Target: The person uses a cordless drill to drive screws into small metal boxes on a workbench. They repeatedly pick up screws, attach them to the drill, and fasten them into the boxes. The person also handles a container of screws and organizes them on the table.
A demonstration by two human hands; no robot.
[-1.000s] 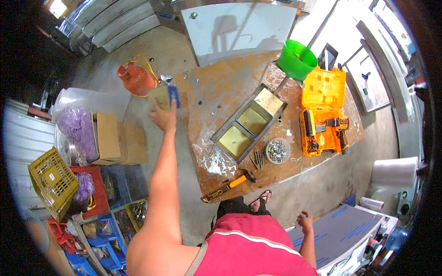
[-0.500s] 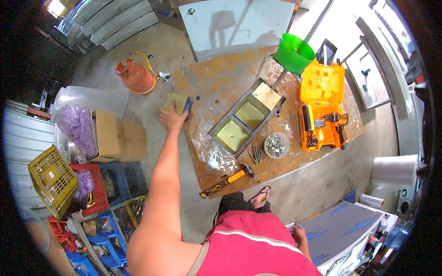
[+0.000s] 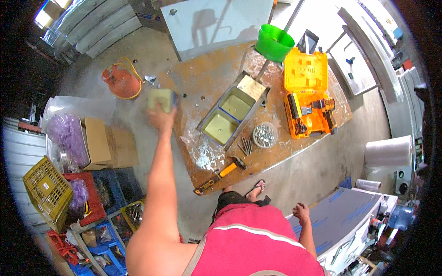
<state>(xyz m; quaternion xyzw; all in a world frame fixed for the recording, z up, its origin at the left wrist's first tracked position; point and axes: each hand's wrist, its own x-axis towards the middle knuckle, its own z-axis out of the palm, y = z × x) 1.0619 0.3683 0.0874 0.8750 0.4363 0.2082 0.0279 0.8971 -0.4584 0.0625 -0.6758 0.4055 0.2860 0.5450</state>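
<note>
My left hand (image 3: 161,119) reaches far out over the table's left edge and is closed on a small olive-green box (image 3: 159,98) with a blue side; both are blurred by motion. To the right of it, a long metal frame (image 3: 214,143) lies slantwise on the table, holding two more olive-green boxes, a nearer one (image 3: 219,129) and a farther one (image 3: 237,103). A wooden block (image 3: 252,87) fills the frame's far end. My right hand (image 3: 302,212) hangs at my right side, holding nothing, with its fingers loosely apart.
On the brown table (image 3: 198,69) are a hammer (image 3: 221,175), several metal rods (image 3: 247,146), a tub of screws (image 3: 264,135), an orange drill case (image 3: 306,69) and a green bucket (image 3: 275,43). An orange gas cylinder (image 3: 122,82) stands left on the floor; a grey-topped bench (image 3: 331,218) is at right.
The whole view has shifted, so the table sits further left. My left hand still grips the box, both now blurred. My right hand has come up and shows more fully.
</note>
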